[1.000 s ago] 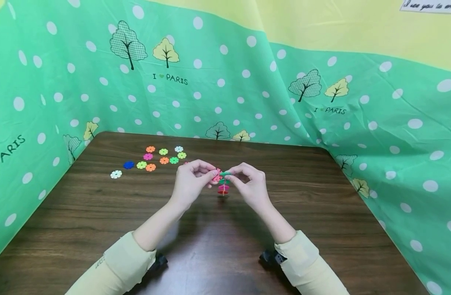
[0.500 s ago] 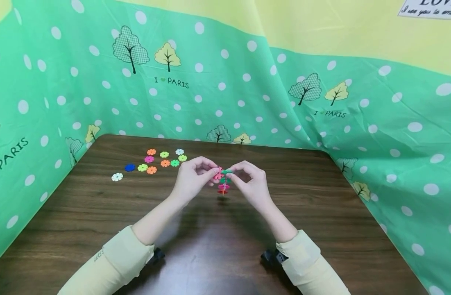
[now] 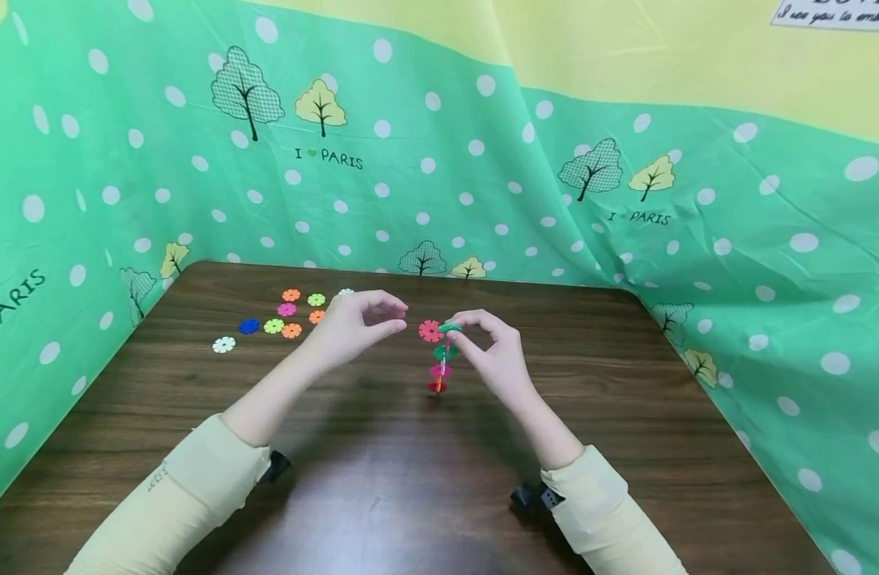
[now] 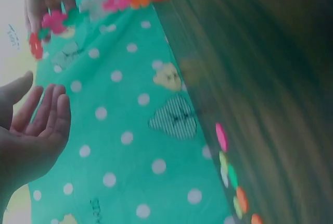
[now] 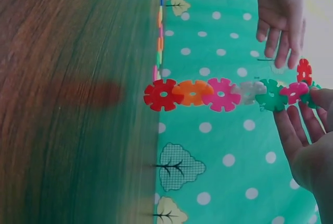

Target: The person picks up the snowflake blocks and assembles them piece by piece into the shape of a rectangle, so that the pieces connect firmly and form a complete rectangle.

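My right hand [image 3: 492, 351] pinches a green notched plastic disc [image 3: 449, 327] between thumb and fingers. From it hangs a chain of interlocking discs [image 5: 221, 95], in pink, green, clear, pink, orange and red down to the lower end. A red disc [image 3: 429, 331] sticks out on the left side of the green one at the top. My left hand [image 3: 353, 323] hovers left of the chain with its fingers apart and nothing between them; the left wrist view shows its bare palm. The pinched disc is partly hidden by the right fingers.
Loose discs lie at the back left of the dark wooden table [image 3: 382, 479], among them a blue disc [image 3: 249, 327], a white disc [image 3: 223, 344] and an orange disc [image 3: 291, 330]. A green dotted curtain [image 3: 382, 208] stands behind the table.
My left hand has let go of the red disc and moved left, away from the chain. The right hand still holds the chain, which now hangs in fuller sight.
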The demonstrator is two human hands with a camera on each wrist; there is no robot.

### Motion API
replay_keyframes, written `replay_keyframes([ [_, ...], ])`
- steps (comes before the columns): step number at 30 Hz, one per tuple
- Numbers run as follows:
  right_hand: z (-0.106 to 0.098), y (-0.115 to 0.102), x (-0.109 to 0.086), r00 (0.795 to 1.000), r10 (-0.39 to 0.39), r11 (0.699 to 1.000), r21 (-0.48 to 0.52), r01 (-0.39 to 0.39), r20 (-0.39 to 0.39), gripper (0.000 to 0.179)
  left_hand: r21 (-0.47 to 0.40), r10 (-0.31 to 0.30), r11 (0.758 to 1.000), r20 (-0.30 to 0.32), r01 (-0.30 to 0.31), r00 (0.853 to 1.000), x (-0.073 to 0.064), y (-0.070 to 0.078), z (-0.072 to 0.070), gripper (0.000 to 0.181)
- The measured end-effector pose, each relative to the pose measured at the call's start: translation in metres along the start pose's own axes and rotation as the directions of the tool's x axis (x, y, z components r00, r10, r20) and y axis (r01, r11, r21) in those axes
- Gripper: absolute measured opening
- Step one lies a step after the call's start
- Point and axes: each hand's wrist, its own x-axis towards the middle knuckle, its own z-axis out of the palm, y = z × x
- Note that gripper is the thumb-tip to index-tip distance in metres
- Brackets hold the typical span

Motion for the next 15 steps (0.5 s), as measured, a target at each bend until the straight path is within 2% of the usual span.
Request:
replay_keyframes([
  [3, -0.001, 0.000, 0.000, 0.999, 0.035, 0.999, -0.030, -0.035, -0.003, 0.010, 0.108, 0.033, 0.993, 0.036, -0.037, 0.999, 0.004, -0.006, -0.011, 0.025],
  [8, -0.001, 0.000, 0.000, 0.998, 0.062, 0.996, -0.064, -0.063, -0.007, 0.011, 0.210, 0.044, 0.976, 0.078, -0.060, 0.996, 0.009, -0.024, -0.023, 0.032],
  [15, -0.001, 0.003, 0.000, 0.996, 0.094, 0.994, -0.060, -0.094, 0.001, 0.011, 0.275, 0.016, 0.960, 0.121, -0.049, 0.993, 0.013, -0.060, -0.024, 0.033],
])
